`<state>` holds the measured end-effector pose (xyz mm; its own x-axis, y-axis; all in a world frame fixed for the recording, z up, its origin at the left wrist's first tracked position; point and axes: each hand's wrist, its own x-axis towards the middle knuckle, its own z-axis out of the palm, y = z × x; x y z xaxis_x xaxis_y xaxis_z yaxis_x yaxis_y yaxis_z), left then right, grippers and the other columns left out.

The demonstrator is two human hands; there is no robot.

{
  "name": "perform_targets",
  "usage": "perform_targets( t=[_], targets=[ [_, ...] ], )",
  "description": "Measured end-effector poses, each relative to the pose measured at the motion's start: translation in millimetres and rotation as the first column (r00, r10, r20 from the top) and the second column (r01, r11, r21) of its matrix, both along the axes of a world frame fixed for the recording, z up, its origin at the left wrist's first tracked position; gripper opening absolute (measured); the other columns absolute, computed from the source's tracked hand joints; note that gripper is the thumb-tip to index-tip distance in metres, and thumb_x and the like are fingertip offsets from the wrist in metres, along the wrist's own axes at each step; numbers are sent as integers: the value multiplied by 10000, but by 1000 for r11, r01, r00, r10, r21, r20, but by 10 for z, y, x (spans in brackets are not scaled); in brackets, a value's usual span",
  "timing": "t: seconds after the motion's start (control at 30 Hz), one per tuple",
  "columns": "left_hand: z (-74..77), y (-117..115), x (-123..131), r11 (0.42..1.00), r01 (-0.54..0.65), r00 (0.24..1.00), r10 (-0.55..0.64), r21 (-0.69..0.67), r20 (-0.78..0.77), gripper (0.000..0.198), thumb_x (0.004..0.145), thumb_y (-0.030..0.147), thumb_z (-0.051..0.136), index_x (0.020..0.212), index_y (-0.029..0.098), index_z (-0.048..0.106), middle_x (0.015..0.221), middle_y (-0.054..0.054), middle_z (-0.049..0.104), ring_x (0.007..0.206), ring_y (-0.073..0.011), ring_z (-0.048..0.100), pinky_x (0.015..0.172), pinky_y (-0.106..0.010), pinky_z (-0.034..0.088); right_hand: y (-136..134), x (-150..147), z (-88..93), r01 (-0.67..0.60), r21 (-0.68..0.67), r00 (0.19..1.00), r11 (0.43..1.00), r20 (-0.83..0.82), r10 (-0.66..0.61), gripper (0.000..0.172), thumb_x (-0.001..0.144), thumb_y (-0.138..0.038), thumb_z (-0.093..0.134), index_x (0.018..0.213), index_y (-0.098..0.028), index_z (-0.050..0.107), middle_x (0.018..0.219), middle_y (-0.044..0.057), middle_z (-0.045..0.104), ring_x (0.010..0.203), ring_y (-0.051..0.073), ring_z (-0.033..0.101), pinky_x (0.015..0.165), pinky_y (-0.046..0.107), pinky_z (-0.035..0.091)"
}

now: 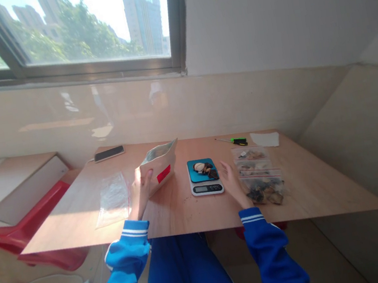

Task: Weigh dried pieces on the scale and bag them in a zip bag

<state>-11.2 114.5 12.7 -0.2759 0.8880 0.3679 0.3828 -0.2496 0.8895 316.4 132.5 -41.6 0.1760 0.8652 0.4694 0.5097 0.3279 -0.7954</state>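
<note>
My left hand (141,191) grips the side of an open paper pouch (160,167) with a red label and a silvery lining. What lies inside the pouch is hidden. To its right sits a kitchen scale (206,188) with a blue top, bearing a small heap of dried pieces (205,168), some pale and some dark brown. My right hand (230,179) is just right of the scale, fingers apart, holding nothing. Beside that hand lie several zip bags (263,189) with dried pieces in them.
Clear plastic bags (113,197) lie on the table's left, with a phone (109,153) behind them. At the back right are a green-and-black screwdriver (235,141) and white paper (265,139). A red chair (44,222) stands left of the table (311,189).
</note>
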Motion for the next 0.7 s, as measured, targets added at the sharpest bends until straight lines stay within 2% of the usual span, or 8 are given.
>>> perform_targets(
  t=[0.07,0.13,0.23,0.33,0.4,0.5,0.6,0.7],
  targets=[
    [15,-56,29,999,-20,999,19,-32,-29,476,835,505,539,1220,225,553,978,-93,705,979,-301,656,837,-428,494,-81,-47,259,-1,43,995,999,-100,5,394,873,-366,472,1214,-175,518,1263,166,578,1171,246,564,1011,446,450],
    [45,-133,78,999,-13,998,10,-42,-60,466,846,493,528,1234,236,558,1033,-86,704,1014,-290,649,869,-418,491,-170,-131,599,-42,95,983,995,-175,58,332,880,-358,478,1156,-188,550,1185,142,631,1114,228,601,993,418,466],
    [77,-250,168,999,18,995,-21,-40,-97,473,872,464,501,1280,227,528,1182,-82,669,1112,-266,612,939,-403,471,-300,-295,1114,-238,87,950,967,-189,250,233,884,-331,491,1016,-196,626,1059,87,696,1034,211,640,967,385,481],
    [57,-316,240,997,61,990,-65,-41,-125,489,885,457,483,1299,199,508,1277,-103,620,1155,-257,590,978,-409,451,-389,-462,1471,-473,-6,876,881,-110,470,236,891,-287,473,962,-193,677,994,50,721,968,189,662,897,333,510],
    [18,-329,268,996,87,986,-89,-24,-139,478,889,454,477,1295,204,509,1305,-102,601,1180,-250,574,1005,-410,434,-413,-564,1610,-573,-82,816,816,39,577,268,889,-232,450,980,-204,701,1031,34,718,978,175,654,888,309,504],
    [-58,-336,288,994,109,981,-108,2,-160,464,887,434,483,1289,204,514,1296,-109,606,1199,-253,561,1017,-421,426,-403,-697,1722,-631,-135,722,764,256,643,338,867,-145,421,1014,-223,716,1083,17,711,1022,161,636,927,296,476],
    [-121,-363,302,988,149,971,-140,29,-192,458,887,382,486,1307,199,501,1313,-119,591,1215,-252,549,1027,-423,419,-363,-793,1744,-643,-156,669,750,362,649,392,847,-90,396,1026,-220,719,1080,17,718,1035,161,639,944,299,469],
    [-142,-413,331,985,169,963,-158,31,-220,455,890,331,476,1329,211,486,1340,-112,572,1240,-243,530,1041,-412,411,-304,-846,1634,-605,-218,637,766,444,630,408,822,-70,394,1020,-207,724,1075,31,725,1019,179,655,931,308,482]
  ],
)
